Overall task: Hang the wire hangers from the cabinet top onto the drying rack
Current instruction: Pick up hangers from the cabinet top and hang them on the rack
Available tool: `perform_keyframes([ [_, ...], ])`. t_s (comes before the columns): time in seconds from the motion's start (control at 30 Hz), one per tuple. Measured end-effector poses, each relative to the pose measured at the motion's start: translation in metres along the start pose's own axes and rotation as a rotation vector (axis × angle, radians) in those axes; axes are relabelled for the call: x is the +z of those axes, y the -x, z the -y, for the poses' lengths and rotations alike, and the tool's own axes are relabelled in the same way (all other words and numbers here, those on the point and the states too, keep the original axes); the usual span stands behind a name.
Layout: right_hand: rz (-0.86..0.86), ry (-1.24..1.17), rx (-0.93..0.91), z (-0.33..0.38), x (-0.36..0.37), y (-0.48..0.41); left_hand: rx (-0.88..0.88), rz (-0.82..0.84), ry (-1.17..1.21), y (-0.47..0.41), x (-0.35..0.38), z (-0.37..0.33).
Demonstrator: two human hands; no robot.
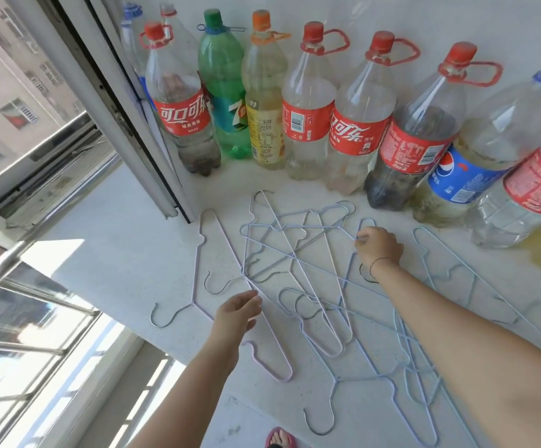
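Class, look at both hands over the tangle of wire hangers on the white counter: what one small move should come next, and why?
Probably the right hand should close on the pale blue wire hanger at its fingertips and lift it slowly. The thin wire hangers lie crossed over one another on the white speckled cabinet top, so a quick pull could drag the others along. The left hand hovers open near the overlap and could steady the pile.
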State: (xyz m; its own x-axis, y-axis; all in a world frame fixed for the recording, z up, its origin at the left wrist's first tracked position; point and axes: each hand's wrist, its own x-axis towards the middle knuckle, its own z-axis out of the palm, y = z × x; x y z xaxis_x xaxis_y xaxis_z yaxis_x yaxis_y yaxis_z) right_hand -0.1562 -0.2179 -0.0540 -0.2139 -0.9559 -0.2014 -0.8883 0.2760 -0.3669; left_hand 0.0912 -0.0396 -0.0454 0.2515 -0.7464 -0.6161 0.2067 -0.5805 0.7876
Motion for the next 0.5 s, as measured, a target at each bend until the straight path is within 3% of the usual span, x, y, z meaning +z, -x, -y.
perform_keyframes([
  [0.33,-0.013,0.010,-0.091,-0.003,-0.002,-0.004,-0.007,-0.043,0.005,0.007,-0.001,-0.001],
  [0.5,0.150,-0.510,-0.148,0.005,-0.033,0.032,0.031,-0.001,0.041,0.018,0.009,-0.016],
])
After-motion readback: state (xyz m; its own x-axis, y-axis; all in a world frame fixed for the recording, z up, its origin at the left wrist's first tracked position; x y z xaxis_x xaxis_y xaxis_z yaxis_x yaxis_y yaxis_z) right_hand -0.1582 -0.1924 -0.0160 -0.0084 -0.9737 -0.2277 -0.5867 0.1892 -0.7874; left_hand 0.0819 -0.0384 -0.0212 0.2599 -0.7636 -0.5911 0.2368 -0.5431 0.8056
